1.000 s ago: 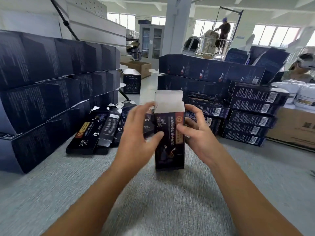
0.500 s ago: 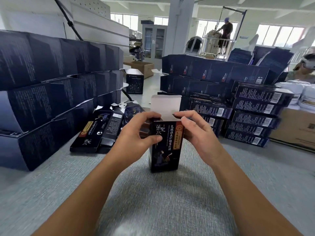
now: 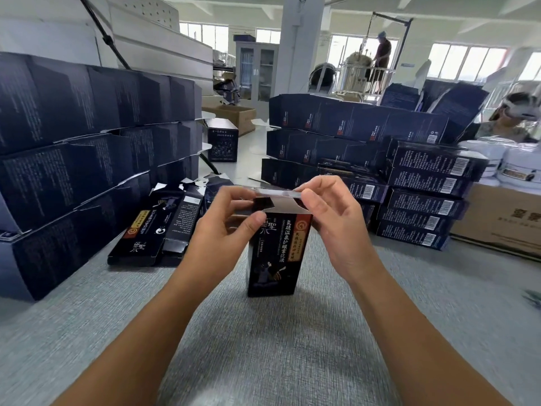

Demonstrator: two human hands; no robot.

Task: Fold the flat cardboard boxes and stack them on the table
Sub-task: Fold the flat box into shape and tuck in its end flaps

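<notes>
Standing upright on table [image 3: 263, 361], box [image 3: 275, 259], long axis vertical, left hand [image 3: 231, 227], right hand [image 3: 330, 224] pinching top flap [image 3: 278, 194]

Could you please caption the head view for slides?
Left hand and right hand pinch the top flap of an upright box on the table.

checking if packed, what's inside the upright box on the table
Only a dark gap shows under the white top flap, pinched over the upright box by the left hand and right hand. Anything deeper is covered.
</notes>
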